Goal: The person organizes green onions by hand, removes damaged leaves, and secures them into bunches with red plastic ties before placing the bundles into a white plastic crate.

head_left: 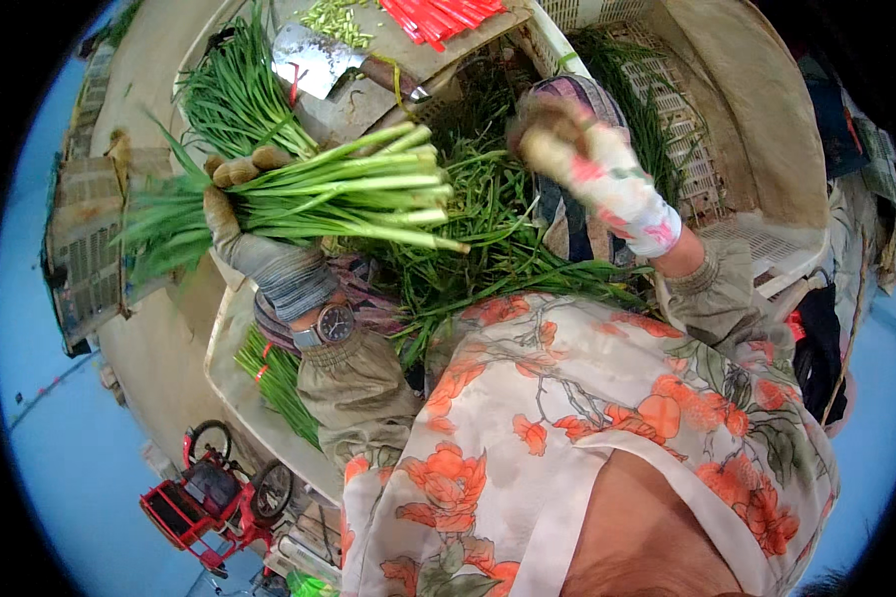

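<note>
My left hand (pixel 237 194), in a soiled work glove, is closed around a bunch of garlic chives (pixel 358 189). The pale cut stem ends point right and the leafy tips hang out to the left. My right hand (pixel 558 144), in a glove with a floral cuff, is raised on the right, smeared by motion. Its fingers cannot be made out, nor whether anything is in them. A heap of loose green leaves (pixel 458 249) lies between my arms. A cleaver (pixel 314 65) with a dark handle rests on the board (pixel 458 60) beyond the held bunch.
Another chive bunch (pixel 234 90) with a red tie lies at the far left of the board. Red strips (pixel 443 15) and chopped stem ends (pixel 338 20) are at its back. A tied bunch (pixel 279 388) is at lower left. Pale plastic crates (pixel 667 119) stand right; a red tricycle (pixel 209 507) is lower left.
</note>
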Action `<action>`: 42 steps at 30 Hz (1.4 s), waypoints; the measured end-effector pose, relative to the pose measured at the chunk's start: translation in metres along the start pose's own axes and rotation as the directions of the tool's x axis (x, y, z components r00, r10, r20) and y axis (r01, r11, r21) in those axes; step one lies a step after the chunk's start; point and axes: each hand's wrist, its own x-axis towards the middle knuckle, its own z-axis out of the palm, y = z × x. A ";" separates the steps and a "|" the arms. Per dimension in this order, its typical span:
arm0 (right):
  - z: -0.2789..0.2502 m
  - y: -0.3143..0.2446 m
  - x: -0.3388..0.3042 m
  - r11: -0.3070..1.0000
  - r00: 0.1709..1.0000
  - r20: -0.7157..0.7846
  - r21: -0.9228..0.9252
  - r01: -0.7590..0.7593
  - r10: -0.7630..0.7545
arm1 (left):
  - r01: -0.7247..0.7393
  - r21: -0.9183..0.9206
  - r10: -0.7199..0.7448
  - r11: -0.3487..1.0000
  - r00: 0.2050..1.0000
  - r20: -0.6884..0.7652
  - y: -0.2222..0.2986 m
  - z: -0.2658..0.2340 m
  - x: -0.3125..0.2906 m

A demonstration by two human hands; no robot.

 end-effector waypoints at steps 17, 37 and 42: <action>0.023 -0.044 0.039 0.958 0.826 0.548 -0.285 0.032 0.135 | 0.125 0.115 -0.133 0.985 0.989 0.062 -0.051 0.023 -0.018; 0.017 0.002 0.002 0.853 0.895 0.431 0.421 -0.310 0.113 | -0.170 0.182 0.165 0.968 0.985 0.045 -0.004 0.005 -0.001; -0.001 -0.031 -0.033 0.948 0.660 0.751 0.191 -0.256 0.027 | -0.234 0.153 0.231 0.960 0.972 0.038 0.027 -0.008 0.000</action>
